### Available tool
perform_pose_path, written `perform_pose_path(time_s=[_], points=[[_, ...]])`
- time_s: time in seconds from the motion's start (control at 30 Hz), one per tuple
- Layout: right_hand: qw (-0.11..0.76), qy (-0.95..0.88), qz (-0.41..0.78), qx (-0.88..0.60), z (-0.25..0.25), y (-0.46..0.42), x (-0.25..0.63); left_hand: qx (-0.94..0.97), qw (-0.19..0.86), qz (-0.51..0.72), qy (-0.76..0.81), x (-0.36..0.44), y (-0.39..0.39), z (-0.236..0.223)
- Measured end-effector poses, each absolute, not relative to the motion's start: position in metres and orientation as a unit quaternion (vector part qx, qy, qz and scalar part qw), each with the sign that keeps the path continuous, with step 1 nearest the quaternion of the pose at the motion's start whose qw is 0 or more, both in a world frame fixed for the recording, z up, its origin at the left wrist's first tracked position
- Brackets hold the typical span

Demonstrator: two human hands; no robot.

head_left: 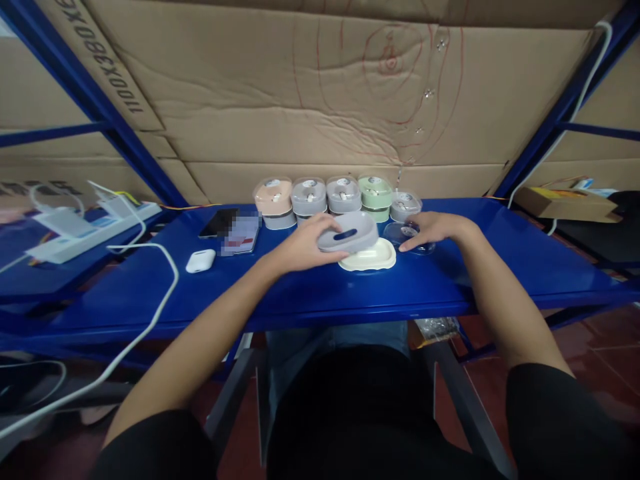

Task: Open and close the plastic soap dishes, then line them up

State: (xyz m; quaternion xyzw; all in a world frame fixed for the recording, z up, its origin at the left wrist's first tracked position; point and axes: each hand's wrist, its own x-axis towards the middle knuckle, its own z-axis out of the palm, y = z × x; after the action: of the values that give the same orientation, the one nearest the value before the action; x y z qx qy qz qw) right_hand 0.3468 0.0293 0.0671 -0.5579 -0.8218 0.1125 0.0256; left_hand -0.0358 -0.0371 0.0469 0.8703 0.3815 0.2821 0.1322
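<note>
My left hand (314,241) is closed around one end of a grey oval plastic dish (367,230), thumb at the near side and fingers over the far rim. The dish is tilted, with a dark oval (343,235) showing on it. Just below it, partly covered, a cream oval tray (373,259) lies on the blue table. To the right, a clear plastic lid (424,248) with a round label lies on the table. My right hand (434,229) reaches over this lid, thumb and fingers spread apart and touching it; some fingertips are hard to make out.
Lidded containers stand at the back: peach (274,193), grey (309,195), another grey (344,192) and green (375,191), plus a small grey one (405,205). At left lie a phone (244,233), a white earphone case (201,261) and a power strip (85,237) with cables.
</note>
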Motion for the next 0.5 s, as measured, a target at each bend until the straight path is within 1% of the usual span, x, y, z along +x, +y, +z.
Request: perform_pose_path(time_s=[0.1,0.2,0.33,0.5], points=[[-0.022,-0.818,0.117,-0.562,0.064,0.03,0.343,0.882,0.154,0.232,0.38,-0.006,-0.036,0.037],[-0.005,-0.807,0.104,-0.581,0.068,0.029,0.344,0.892,0.173,0.204,0.366,0.009,-0.032,0.031],[0.072,-0.804,0.095,-0.583,0.082,0.018,0.348,0.9,0.183,0.191,0.347,0.013,-0.028,0.028],[0.186,-0.851,0.113,-0.478,0.093,-0.002,0.336,0.904,0.167,0.184,0.349,0.014,-0.028,0.023]])
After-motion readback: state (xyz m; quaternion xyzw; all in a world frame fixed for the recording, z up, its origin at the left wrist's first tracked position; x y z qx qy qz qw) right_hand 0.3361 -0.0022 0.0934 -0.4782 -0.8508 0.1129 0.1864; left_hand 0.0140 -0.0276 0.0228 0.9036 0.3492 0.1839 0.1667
